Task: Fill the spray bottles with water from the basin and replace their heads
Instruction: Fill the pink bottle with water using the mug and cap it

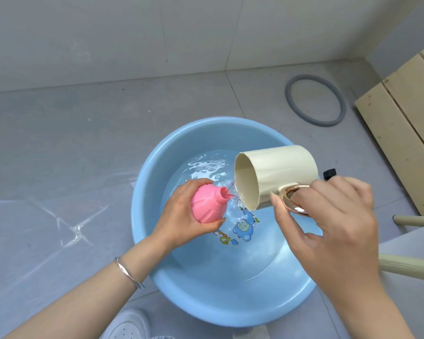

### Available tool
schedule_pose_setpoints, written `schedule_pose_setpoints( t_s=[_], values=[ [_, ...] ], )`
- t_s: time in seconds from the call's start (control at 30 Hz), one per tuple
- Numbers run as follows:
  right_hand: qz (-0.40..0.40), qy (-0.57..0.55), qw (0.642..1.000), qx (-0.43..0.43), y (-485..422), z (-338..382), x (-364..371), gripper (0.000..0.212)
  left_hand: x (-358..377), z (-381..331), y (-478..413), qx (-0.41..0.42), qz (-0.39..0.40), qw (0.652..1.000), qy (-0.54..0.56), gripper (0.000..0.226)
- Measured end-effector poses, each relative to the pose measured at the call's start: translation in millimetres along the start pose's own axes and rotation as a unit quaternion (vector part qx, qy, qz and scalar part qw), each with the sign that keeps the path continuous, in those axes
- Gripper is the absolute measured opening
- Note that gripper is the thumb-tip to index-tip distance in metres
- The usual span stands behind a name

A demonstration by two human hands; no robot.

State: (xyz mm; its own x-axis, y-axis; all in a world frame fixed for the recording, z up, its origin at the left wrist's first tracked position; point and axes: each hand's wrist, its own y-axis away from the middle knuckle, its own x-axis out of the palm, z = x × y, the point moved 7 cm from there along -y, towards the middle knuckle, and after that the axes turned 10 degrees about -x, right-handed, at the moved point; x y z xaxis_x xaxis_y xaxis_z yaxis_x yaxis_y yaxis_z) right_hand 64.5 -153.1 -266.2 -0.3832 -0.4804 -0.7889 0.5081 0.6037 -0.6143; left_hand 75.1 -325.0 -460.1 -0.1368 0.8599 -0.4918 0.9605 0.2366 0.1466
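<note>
A blue basin (152,187) with shallow water stands on the floor in the middle of the view. My left hand (179,216) grips a pink spray bottle (207,205) without its head, tilted with its open neck toward the right, above the water. My right hand (328,216) holds a cream mug (277,172) by its shiny handle, tipped on its side with its mouth next to the bottle's neck. A thin stream of water runs from the mug's rim at the neck. A black spray-head part (329,173) peeks out behind my right hand.
A grey rubber ring (289,94) lies on the tiled floor behind the basin. Pale wooden slats (402,123) stand at the right. Cream bars of a stool or frame (406,264) lie at the right edge. Clear plastic sheet (47,228) covers the floor at the left. A white shoe (130,326) shows at the bottom.
</note>
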Motion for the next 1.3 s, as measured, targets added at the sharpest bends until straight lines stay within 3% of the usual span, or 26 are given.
schedule_pose_setpoints(
  t_s=[0.33, 0.53, 0.7, 0.9, 1.3],
  values=[
    [-0.012, 0.068, 0.990, -0.123, 5, 21, 6, 0.035, -1, 0, 1, -0.012, 0.000, 1.000, 0.005, 0.075],
    [-0.024, 0.094, 0.985, -0.141, 11, 25, 11, 0.037, -1, 0, 0, -0.014, 0.006, 1.000, 0.011, 0.074],
    [-0.050, 0.068, 0.995, -0.052, 18, 3, 11, 0.036, 0, 0, 1, -0.015, 0.006, 1.000, 0.016, 0.073],
    [0.080, 0.019, 0.990, 0.113, 62, -60, 76, 0.026, -1, 4, 1, -0.030, -0.002, 0.999, 0.027, 0.072],
    [0.209, -0.006, 0.965, 0.157, 89, -69, 161, 0.036, -1, 6, 0, -0.043, -0.002, 0.999, 0.032, 0.072]
  ],
)
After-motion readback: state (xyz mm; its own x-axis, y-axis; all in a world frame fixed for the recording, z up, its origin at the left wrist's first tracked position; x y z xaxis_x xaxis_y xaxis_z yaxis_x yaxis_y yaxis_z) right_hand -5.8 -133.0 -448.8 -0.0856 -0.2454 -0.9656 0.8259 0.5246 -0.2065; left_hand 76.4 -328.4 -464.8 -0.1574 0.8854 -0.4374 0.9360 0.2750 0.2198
